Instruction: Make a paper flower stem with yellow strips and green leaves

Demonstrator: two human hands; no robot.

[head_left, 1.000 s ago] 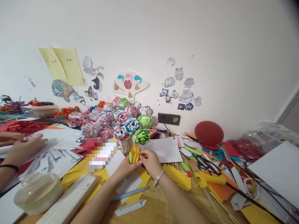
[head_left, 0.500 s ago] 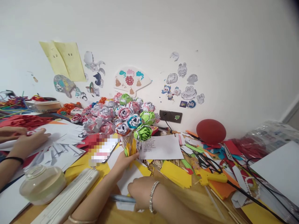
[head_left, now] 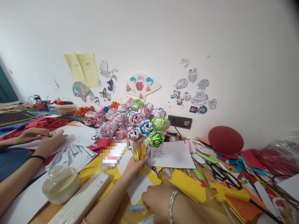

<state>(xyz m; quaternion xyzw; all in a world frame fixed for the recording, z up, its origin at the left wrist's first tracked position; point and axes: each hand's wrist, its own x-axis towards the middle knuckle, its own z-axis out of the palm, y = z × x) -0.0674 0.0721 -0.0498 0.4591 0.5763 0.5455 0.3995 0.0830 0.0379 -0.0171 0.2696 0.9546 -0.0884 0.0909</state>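
Note:
My left hand (head_left: 136, 165) is closed around a small upright bunch of folded yellow paper strips (head_left: 140, 154), with a bit of green among them. Just behind it rise paper flowers (head_left: 137, 119) in pink, white, blue and green. Nearer to me, my right hand (head_left: 156, 199) is curled with its knuckles up. From its left side sticks out a light-blue pen (head_left: 137, 208); the fingers on it are partly hidden. Between the hands lies white paper (head_left: 140, 188) on yellow sheets.
A glass jar (head_left: 61, 185) of liquid and a long white case (head_left: 81, 199) stand at left. A co-worker's hands (head_left: 49, 140) work over cut white paper. To the right are a yellow glue gun (head_left: 230, 193), scissors (head_left: 248, 165), yellow cards (head_left: 189, 185) and a red balloon (head_left: 225, 139).
The view has swung left, so everything sits farther right and a little lower. My left hand still grips the yellow strips, and the pen stays with my right hand.

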